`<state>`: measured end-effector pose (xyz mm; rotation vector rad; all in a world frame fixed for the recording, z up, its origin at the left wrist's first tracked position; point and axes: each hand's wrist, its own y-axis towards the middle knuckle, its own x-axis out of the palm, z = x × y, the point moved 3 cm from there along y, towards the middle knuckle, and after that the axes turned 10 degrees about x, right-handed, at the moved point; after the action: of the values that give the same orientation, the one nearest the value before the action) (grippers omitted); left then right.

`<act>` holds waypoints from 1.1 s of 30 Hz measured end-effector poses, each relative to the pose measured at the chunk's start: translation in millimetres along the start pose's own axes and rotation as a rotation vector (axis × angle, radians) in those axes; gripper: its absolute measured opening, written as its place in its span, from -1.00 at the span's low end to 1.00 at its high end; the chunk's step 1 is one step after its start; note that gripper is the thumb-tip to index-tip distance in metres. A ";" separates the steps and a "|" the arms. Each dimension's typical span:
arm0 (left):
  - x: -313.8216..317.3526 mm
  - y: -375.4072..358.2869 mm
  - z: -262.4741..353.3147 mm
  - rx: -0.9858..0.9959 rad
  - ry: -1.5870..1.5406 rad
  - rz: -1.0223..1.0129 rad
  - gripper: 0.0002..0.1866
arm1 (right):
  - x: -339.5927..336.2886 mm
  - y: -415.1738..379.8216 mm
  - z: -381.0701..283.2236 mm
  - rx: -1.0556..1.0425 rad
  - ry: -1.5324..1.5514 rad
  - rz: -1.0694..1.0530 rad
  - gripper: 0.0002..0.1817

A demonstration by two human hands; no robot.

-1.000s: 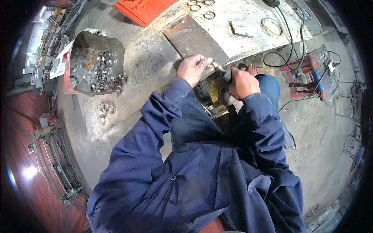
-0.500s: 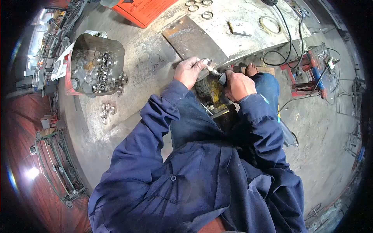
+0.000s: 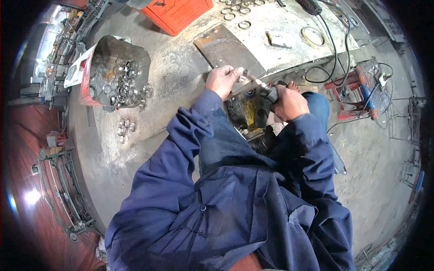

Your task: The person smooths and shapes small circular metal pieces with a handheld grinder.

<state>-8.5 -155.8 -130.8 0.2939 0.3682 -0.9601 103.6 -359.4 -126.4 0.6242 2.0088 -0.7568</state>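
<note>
My left hand (image 3: 222, 81) pinches a small metal ring (image 3: 243, 75) between thumb and fingers, over the near edge of a flat steel plate (image 3: 228, 49). To its right, my right hand (image 3: 289, 104) is wrapped round a dark handheld power tool (image 3: 270, 93). The tool's narrow tip points left toward the ring, with a small gap between them. Below the hands, between my knees, is a dark and yellow object (image 3: 250, 115), partly hidden.
A cut-open container (image 3: 143, 58) of metal rings stands at the left, beside a small ring cluster (image 3: 125, 129). Behind are a red box (image 3: 176, 16), more rings (image 3: 244, 24), a large ring (image 3: 313, 36) and a black cable (image 3: 334, 45). A red stand (image 3: 348, 92) is at the right.
My right hand and the tool have moved right, away from the ring in my left hand. The view has shifted slightly, showing more rings behind the plate.
</note>
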 end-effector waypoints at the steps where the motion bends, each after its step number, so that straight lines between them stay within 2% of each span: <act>1: -0.9 4.8 -2.6 -0.017 0.045 -0.019 -0.55 | -12.6 -7.6 -2.8 0.053 0.014 0.000 -0.67; 2: -1.7 9.6 -4.2 -0.020 0.042 -0.015 -0.55 | -22.1 -15.1 -4.2 0.108 0.029 0.001 -0.70; 4: -3.2 18.7 5.8 -0.010 0.100 -0.050 -0.53 | -29.0 -23.5 4.0 0.079 -0.020 0.091 -0.68; 7: -1.2 22.9 21.3 -0.053 0.152 -0.110 -0.54 | -35.4 -32.4 15.9 0.132 0.117 0.128 -0.58; 12: 9.5 37.6 18.5 -0.070 0.162 -0.168 -0.57 | -45.8 -40.9 23.2 0.229 0.134 0.115 -0.52; 15: 9.7 46.1 28.9 -0.036 0.333 -0.204 -0.58 | -48.0 -41.0 22.9 0.241 0.128 0.114 -0.52; 17: 12.0 51.2 24.0 -0.066 0.297 -0.220 -0.59 | -48.1 -39.5 22.0 0.230 0.068 0.100 -0.33; 23: 9.6 53.3 31.2 -0.080 0.301 -0.267 -0.59 | -38.7 -34.8 29.6 0.210 0.041 0.092 -0.23; 26: 12.1 52.3 4.5 -0.057 0.138 -0.243 -0.57 | -39.7 -36.5 29.8 0.198 0.057 0.092 -0.24; 30: 3.2 34.8 13.6 -0.029 0.116 -0.234 -0.56 | -44.3 -36.8 24.1 0.228 0.043 0.108 -0.34; 33: -4.3 24.7 11.7 0.066 0.138 -0.215 -0.57 | -45.2 -37.2 22.3 0.228 0.033 0.066 -0.43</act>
<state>11.9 -144.0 -116.4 0.3877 0.5022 -1.1681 113.2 -407.2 -87.1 0.8351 1.9362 -0.9490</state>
